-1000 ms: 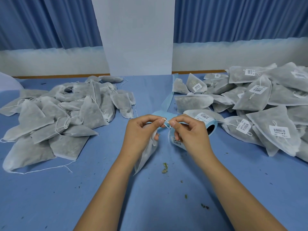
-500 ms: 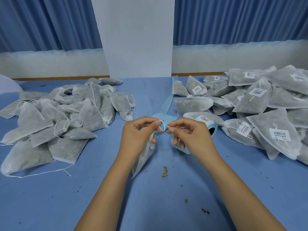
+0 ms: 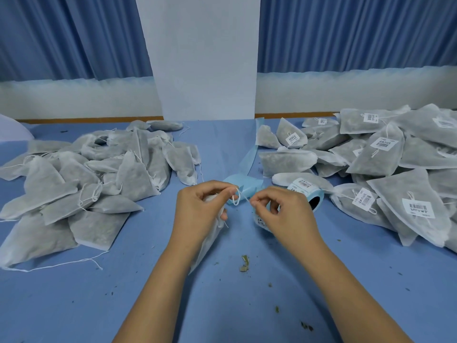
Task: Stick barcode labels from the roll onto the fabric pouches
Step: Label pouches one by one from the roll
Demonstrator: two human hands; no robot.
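My left hand [image 3: 200, 209] grips the gathered neck of a white fabric pouch [image 3: 205, 246] that hangs down under my wrist. Thumb and forefinger of that hand also pinch a loop of the pouch's white drawstring [image 3: 241, 198]. My right hand [image 3: 279, 214] pinches the other end of the string, which runs taut between the two hands. The blue label roll [image 3: 306, 191] lies on its side just behind my right hand, partly hidden by it, with barcode labels showing on top.
A heap of unlabelled pouches [image 3: 94, 174] covers the left of the blue table [image 3: 74, 305]. A heap of labelled pouches [image 3: 385, 169] fills the right. Blue backing tape [image 3: 249, 157] trails from the roll toward the white pillar [image 3: 205, 58]. Dried herb crumbs [image 3: 244, 263] lie between my forearms.
My hands have drawn apart. The right hand has moved right and pulled the drawstring out into a taut line, where before both hands' fingertips met over the pouch neck.
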